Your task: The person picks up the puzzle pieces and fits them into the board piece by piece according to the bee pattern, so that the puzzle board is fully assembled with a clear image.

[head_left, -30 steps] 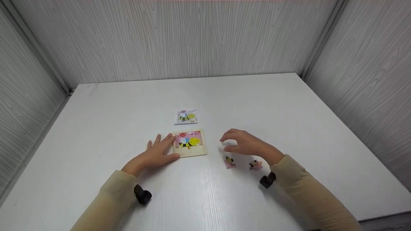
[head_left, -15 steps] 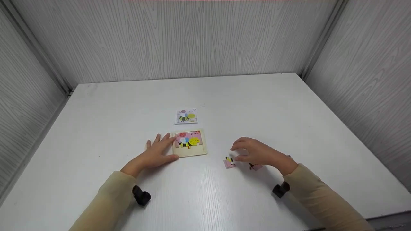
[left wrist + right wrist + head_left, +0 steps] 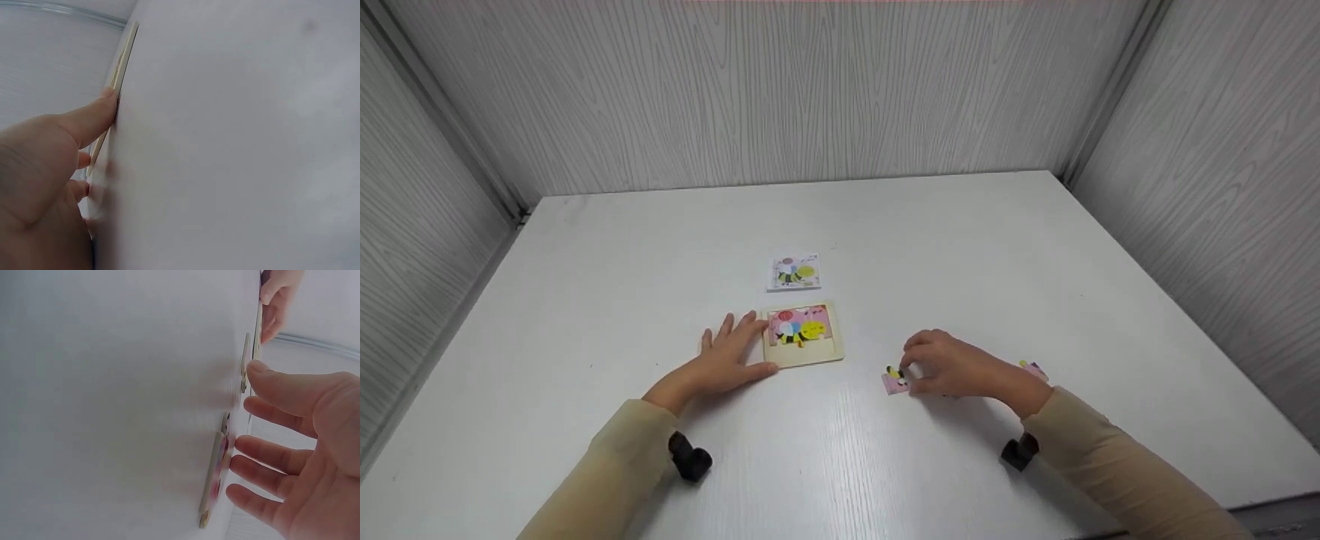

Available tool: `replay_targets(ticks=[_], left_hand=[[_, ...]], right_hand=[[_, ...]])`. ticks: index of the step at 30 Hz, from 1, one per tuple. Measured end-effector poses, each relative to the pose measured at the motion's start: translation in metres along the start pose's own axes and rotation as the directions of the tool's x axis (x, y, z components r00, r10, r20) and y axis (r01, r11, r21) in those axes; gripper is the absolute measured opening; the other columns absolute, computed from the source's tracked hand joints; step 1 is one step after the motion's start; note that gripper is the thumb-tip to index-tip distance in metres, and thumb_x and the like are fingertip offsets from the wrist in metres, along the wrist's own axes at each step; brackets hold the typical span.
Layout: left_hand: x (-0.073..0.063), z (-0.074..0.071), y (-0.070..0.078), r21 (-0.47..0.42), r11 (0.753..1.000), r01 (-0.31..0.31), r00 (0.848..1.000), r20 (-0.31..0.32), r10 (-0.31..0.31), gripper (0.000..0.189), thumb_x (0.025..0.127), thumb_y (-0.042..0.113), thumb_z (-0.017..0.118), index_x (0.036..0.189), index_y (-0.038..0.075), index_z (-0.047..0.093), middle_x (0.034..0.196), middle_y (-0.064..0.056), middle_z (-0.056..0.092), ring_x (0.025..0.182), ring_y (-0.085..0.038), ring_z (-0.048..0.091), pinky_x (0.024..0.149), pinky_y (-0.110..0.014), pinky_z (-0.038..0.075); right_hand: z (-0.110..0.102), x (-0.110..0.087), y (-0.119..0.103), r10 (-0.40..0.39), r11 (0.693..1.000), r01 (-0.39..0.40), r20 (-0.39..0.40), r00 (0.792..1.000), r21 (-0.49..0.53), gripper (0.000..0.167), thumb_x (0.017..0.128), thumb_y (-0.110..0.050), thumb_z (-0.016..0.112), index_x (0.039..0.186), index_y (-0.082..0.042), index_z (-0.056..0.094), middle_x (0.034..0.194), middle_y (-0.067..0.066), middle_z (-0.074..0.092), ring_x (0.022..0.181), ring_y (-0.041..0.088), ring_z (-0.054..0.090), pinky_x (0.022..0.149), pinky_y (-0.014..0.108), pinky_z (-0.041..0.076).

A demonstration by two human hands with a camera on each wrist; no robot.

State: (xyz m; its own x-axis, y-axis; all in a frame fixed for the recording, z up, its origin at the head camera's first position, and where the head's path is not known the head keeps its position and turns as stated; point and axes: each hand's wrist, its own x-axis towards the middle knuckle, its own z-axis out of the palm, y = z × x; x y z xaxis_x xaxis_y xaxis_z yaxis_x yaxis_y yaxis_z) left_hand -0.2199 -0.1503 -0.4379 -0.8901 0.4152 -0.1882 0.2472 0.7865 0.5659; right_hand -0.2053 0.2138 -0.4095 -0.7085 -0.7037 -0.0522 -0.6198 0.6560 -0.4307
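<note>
A wooden puzzle board (image 3: 802,356) lies on the table, its upper part filled with pink bee-picture pieces and its lower strip bare wood. My left hand (image 3: 724,360) rests at the board's left side, fingers spread, index finger and thumb touching its edge. My right hand (image 3: 956,366) is beside a loose pink-and-yellow puzzle piece (image 3: 894,382). Its thumb and index finger are at the piece's right edge, apart from each other; no grip shows. Another puzzle piece (image 3: 212,472) lies under the right hand, mostly hidden in the head view. By the right wrist lies one more puzzle piece (image 3: 1035,370).
A small square picture card (image 3: 795,272) with the same bee lies just beyond the board. The white table (image 3: 660,247) is bounded by grey wood-grain panels (image 3: 780,90) behind and at both sides.
My right hand has moved right and toward me, down to the leftmost loose piece, its fingers drawing in. The piece by the wrist has come into view. The left hand has barely moved.
</note>
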Motion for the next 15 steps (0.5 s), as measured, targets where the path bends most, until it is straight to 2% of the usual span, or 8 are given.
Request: replay_targets(ticks=[15], left_hand=[[0.0007,0.0013,-0.0029,-0.011,1.0,-0.018,1.0,-0.008,0.018,0.079,0.087,0.051,0.057,0.147,0.011,0.025,0.155,-0.016,0.005,0.138,-0.037,-0.012,0.103,-0.059,-0.014]], right_hand=[[0.0041,0.0073,-0.0026,-0.007,1.0,0.007,-0.029,1.0,-0.007,0.02,0.081,-0.017,0.074,0.098,-0.01,0.066,0.112,0.007,0.053,0.107,0.028,0.046,0.085,0.04,0.043]])
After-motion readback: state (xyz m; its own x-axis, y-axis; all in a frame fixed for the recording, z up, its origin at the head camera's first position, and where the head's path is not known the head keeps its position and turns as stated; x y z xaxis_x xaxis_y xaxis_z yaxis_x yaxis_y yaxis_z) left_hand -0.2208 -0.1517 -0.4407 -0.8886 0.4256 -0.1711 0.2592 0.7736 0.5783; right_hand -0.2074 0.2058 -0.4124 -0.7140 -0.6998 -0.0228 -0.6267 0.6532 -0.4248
